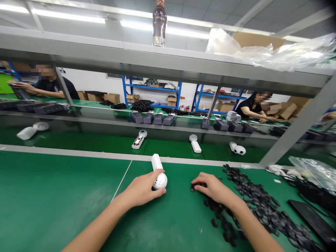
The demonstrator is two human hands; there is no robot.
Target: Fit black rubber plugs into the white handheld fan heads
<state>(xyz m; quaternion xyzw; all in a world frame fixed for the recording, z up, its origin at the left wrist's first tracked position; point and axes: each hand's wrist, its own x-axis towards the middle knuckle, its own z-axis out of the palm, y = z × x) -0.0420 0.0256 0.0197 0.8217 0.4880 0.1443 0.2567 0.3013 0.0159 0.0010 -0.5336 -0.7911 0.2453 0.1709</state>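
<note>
My left hand (147, 186) is closed round the ball-shaped head of a white handheld fan (156, 162), its thumb and fingers on either side. The fan's blocky handle points away from me on the green table. To the right, my right hand (212, 187) pinches a small black plastic piece (192, 188) between thumb and fingertips, close to the tabletop. Loose black pieces (258, 199) of the same sort lie in a long heap beside and beyond my right forearm. A smaller scatter of them (223, 224) spreads below that wrist.
Beyond the table edge, a green conveyor belt (168, 152) carries several white fans, one a handle-opened fan (139, 140). A slanted metal post (296, 119) stands at right, near a clear plastic bag (315, 171). An overhead shelf (118, 52) holds a bottle (159, 24). Two people work opposite.
</note>
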